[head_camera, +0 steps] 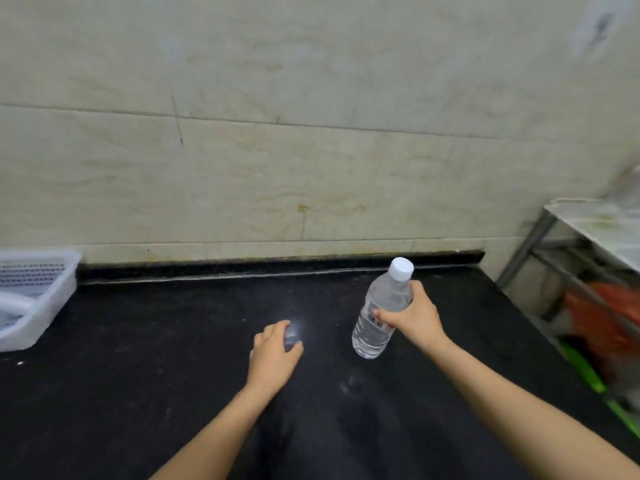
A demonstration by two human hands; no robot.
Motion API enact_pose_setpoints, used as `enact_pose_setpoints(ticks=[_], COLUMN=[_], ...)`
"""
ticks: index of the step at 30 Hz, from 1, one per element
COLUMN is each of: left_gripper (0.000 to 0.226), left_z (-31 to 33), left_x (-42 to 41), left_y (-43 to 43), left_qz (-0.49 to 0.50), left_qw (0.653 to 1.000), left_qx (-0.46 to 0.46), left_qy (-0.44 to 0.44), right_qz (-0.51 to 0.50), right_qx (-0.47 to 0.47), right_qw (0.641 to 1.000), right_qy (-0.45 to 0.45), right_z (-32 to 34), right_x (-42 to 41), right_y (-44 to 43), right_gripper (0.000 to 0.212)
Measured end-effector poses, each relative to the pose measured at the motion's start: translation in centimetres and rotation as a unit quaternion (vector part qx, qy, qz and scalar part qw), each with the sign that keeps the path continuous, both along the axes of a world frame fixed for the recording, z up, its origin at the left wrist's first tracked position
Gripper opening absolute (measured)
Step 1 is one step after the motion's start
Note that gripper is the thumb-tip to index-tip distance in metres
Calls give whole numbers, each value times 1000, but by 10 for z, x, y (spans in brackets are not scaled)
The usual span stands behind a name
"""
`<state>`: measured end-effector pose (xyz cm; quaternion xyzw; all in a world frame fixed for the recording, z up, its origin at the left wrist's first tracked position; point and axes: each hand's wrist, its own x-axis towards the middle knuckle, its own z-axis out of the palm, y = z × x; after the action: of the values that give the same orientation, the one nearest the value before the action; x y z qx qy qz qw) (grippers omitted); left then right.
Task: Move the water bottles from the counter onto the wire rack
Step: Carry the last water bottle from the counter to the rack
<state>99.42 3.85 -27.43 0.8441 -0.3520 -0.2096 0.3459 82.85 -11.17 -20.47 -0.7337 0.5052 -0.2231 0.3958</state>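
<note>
Two bare arms reach out over the black counter (156,375). The left hand (273,355) is nearest. It hangs low over the middle of the counter with its fingers curled around something small and see-through. That thing is too blurry to name, and I cannot tell if the hand is gripping it.

A little farther along the counter, toward its right side, the right hand (414,317) is wrapped tight around the middle of a clear water bottle (381,310). The bottle has a white cap and is tipped a bit. Its bottom looks lifted just off the counter.

At the counter's far left edge sits a white plastic basket (41,299). Off the counter's right end stands a metal rack (568,251) with something orange under it. Behind the counter rises a pale tiled wall (311,133).
</note>
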Motion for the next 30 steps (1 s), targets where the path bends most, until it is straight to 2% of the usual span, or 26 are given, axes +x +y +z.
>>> enact_pose_setpoints(ticks=[6,13,19,23,27,30], left_gripper=[58,78,82,81,82,98], left_z=[35,66,80,84,101,117], left_x=[-153,-380,-516,-537,-566,-580], left_y=[-64,-91,-117,-138,-200,-266], left_qz=[-202,-418,-494,-508,-532,-549], left_qw=[977,903,860,846,821,783], left_qx=[-57,-97,-126,-157,-179,-195], left_qy=[-34,-32,-33,-44,-106,-217], right_qz=[-115,-237,-316,-329,-347,-367], right_qx=[-46,-110,-143,-153,-163,-168], right_qw=[991,964,936,930,921,910], right_qy=[-45,-46,-62,-59,-62,-95], right_z=[41,76,97,106,122,133], right_x=[-157,-355,-483,-503,-536,-562], right_y=[13,46,49,40,-10,-68], right_gripper=[61,55,48,45,48,55])
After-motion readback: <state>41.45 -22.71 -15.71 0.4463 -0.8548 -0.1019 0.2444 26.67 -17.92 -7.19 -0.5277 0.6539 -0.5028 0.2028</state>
